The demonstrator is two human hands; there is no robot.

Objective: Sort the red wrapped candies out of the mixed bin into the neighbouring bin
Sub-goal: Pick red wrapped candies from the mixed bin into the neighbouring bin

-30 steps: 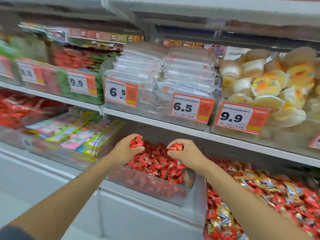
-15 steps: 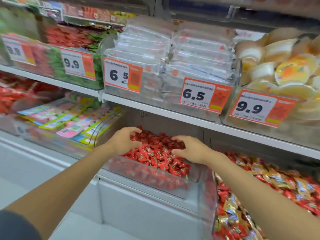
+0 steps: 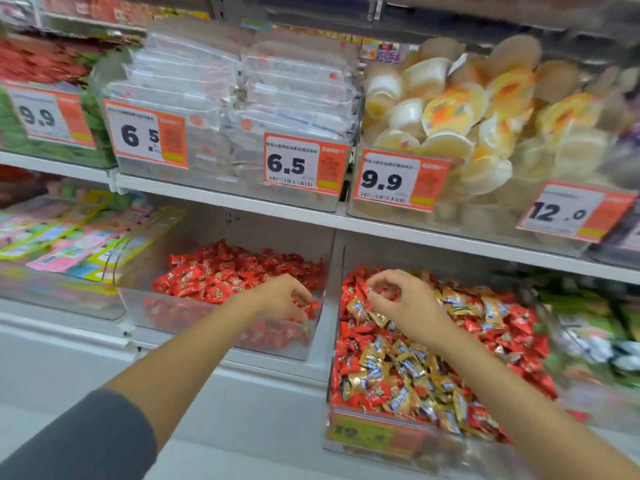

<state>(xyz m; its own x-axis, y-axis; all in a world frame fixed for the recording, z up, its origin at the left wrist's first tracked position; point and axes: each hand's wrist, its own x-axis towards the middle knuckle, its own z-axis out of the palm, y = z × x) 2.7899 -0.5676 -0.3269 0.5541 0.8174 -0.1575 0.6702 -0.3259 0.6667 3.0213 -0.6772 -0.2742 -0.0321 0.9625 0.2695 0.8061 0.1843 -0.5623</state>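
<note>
**Operator:** Two questions: where does everything sit, and what am I holding?

**Guide:** Beneath your right hand (image 3: 405,303), red wrapped candies (image 3: 517,318) lie among gold wrapped candies (image 3: 372,362) in the clear plastic mixed bin (image 3: 377,433). Beneath your left hand (image 3: 280,296) is the neighbouring clear plastic bin (image 3: 136,306). Your hands are apart, fingers curled; whether either pinches a candy, I cannot tell. Pinch one red wrapper by its end, leave gold ones, release low.

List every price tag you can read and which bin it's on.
"9.9": far-left tag, green-packet bin.
"6 5": second tag, left clear-packet bin.
"6.5": third tag, right clear-packet bin.
"9.9": fourth tag, jelly-cup bin.
"12.0": far-right tag, far-right bin.
"12", rest blurred: front tag, mixed bin.
All small print: too blurred.
</note>
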